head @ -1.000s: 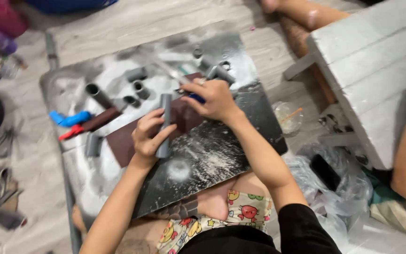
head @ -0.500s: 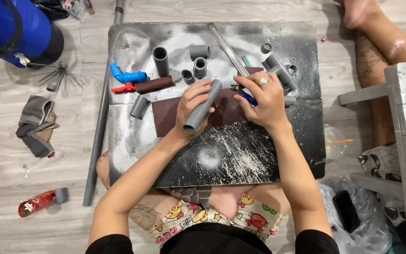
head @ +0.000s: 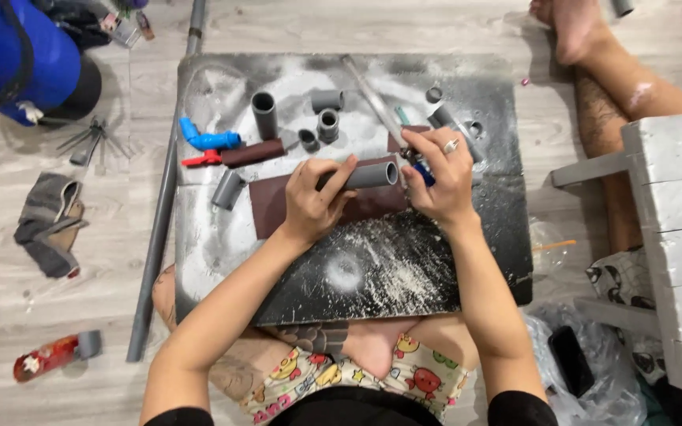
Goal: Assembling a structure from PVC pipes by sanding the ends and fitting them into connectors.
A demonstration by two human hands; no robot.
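Note:
My left hand point(head: 315, 197) grips a short grey plastic pipe point(head: 369, 174), held level above a brown sheet of sandpaper point(head: 274, 203) on a dusty black board point(head: 404, 268). My right hand point(head: 438, 173), with a ring on one finger, is closed on a small tool with a blue handle point(head: 424, 175) right at the pipe's open end. The tool's working end is hidden by my fingers. White dust lies on the board below both hands.
Several grey pipe pieces and fittings point(head: 264, 114) lie at the back of the board with a blue elbow fitting point(head: 207, 140) and a brown roll point(head: 252, 153). A long grey pipe point(head: 159, 213) borders the left edge. Another person's leg point(head: 605, 71) and a white stool point(head: 672, 229) are right.
The view has swung and steadied over the board. My left hand has turned the pipe from upright to level, and my right hand has closed in on its end.

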